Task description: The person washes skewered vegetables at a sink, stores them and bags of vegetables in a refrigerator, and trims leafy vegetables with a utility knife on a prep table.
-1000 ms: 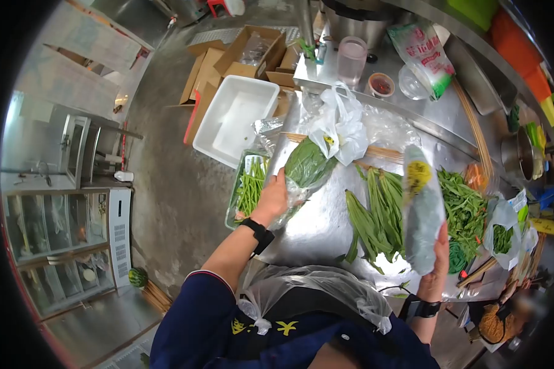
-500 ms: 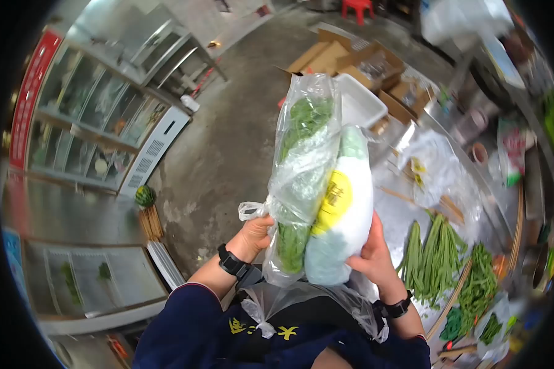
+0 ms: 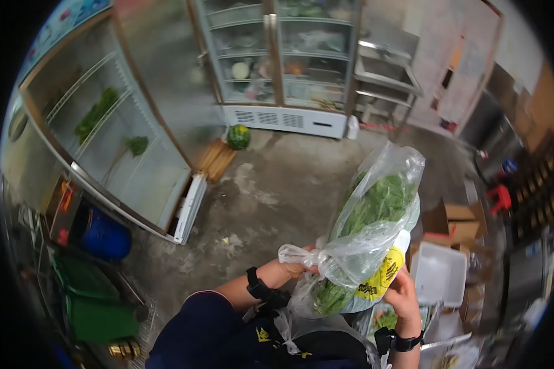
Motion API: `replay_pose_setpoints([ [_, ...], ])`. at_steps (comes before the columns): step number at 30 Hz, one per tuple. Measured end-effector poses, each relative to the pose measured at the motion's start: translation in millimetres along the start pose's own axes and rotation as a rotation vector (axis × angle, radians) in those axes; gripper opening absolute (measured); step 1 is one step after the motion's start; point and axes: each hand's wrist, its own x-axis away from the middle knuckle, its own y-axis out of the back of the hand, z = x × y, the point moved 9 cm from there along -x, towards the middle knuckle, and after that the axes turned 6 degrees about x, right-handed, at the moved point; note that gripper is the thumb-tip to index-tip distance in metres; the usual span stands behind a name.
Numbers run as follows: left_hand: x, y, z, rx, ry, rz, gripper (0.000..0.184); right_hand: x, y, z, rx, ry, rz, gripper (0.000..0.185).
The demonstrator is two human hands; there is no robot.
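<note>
Both my hands carry a pair of long plastic bags, held side by side in front of my body. The clear bag of leafy greens (image 3: 378, 200) leans up and to the right, its knotted end sticking out at the left. My left hand (image 3: 291, 269) is closed around its lower left side by the knot; the fingers are partly hidden. Behind and to the right is the white plastic bag with a yellow label (image 3: 383, 275), mostly covered by the greens. My right hand (image 3: 403, 296) grips its lower right side, fingers curled against the plastic.
At left stands a glass-door fridge (image 3: 120, 154) with a few greens inside. A display fridge (image 3: 283, 121) is at the back, with a watermelon (image 3: 239, 137) on the floor before it. Cardboard boxes (image 3: 461, 221) and a white tub (image 3: 438, 273) lie right; a green bin (image 3: 98, 307) is lower left.
My view has swung left, away from the metal table with green vegetables, toward the fridges. Both bags are still in my hands and now tilt to the right.
</note>
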Motion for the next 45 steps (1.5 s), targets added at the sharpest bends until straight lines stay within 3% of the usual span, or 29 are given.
replay_pose_setpoints([
  [2,5,16,-40,-0.056,-0.073,-0.052,0.078,-41,-32,26,-0.467,-0.047,0.145,0.079],
  [4,8,32,-73,-0.109,-0.140,-0.109,0.082,-80,-64,54,-0.479,0.033,0.159,0.095],
  [6,13,54,-106,-0.185,-0.213,-0.175,0.086,-128,-98,32,-0.022,0.028,0.179,0.104],
  [7,9,62,-112,-0.189,-0.229,-0.185,0.086,-149,-112,24,-0.077,0.031,0.178,0.098],
  [9,6,68,-151,-0.541,-0.543,-0.187,0.092,-183,-130,25,-0.108,0.012,0.197,0.091],
  [12,-10,88,-183,-0.710,-0.496,-0.279,0.095,-239,-142,34,-0.162,0.031,0.242,0.077],
  [13,-20,102,-194,-1.083,-0.454,-0.395,0.096,-261,-134,22,-0.191,0.000,0.174,0.074],
  [14,-30,104,-212,-1.104,-0.464,-0.403,0.096,-284,-124,8,-0.223,-0.030,0.104,0.071],
  [16,-58,121,-231,-1.048,-0.242,-0.507,0.097,-333,-116,-22,-0.294,-0.019,0.147,0.069],
  [18,-90,124,-264,-1.054,-0.305,-0.400,0.091,-383,-93,-48,-0.665,-0.048,0.132,0.071],
  [20,-128,123,-291,-0.997,-0.167,-0.168,0.093,-428,-65,-45,-0.596,-0.007,0.146,0.065],
  [24,-174,173,-369,-0.818,-0.162,-0.238,0.072,-523,-44,-54,-0.814,-0.163,0.292,0.066],
  [25,-174,182,-395,-0.819,-0.176,-0.398,0.057,-537,-39,-59,-0.812,-0.198,0.288,0.066],
  [27,-158,247,-423,-0.832,-0.208,-0.682,0.047,-566,-38,-69,-0.814,-0.277,0.284,0.066],
  [29,-133,310,-445,-0.862,-0.277,-0.816,0.042,-593,-44,-80,-0.815,-0.346,0.283,0.066],
  [31,-109,355,-465,-0.673,-0.175,-0.956,0.040,-624,-54,-90,-0.810,-0.401,0.287,0.065],
  [35,-93,431,-535,-0.585,-0.196,-1.117,0.035,-693,-76,-100,-0.809,-0.444,0.271,0.065],
  [38,-118,477,-604,-0.562,-0.235,-1.068,0.034,-757,-90,-93,-0.800,-0.409,0.218,0.065],
  [45,-237,578,-782,-0.837,-0.190,-0.855,0.032,-894,-123,-50,-0.806,-0.320,0.080,0.064],
])
